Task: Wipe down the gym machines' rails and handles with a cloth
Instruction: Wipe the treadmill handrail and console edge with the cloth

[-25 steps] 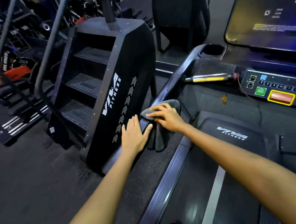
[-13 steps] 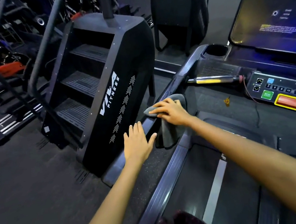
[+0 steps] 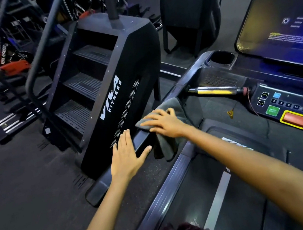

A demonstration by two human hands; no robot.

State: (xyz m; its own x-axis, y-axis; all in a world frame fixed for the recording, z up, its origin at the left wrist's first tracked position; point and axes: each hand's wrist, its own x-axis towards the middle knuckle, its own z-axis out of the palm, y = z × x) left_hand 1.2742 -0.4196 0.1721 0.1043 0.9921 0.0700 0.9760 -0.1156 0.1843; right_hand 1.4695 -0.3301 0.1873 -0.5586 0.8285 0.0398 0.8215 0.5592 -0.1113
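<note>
A grey cloth is draped over the treadmill's dark left handrail, with one end hanging down on the inner side. My right hand presses flat on the cloth on top of the rail, fingers straight and pointing left. Just below it on the same rail, my left hand rests flat with fingers spread and the thumb out toward the cloth, holding nothing. The rail runs up to the console, where a yellow-and-chrome handle bar crosses.
A black stair-climber machine stands close to the left of the rail. The treadmill console with buttons and a lit screen is at right. The treadmill belt lies below. More gym equipment fills the far left.
My right hand has slid the cloth a little up the rail toward the console. My left hand stays flat on the rail below, now slightly apart from the cloth.
</note>
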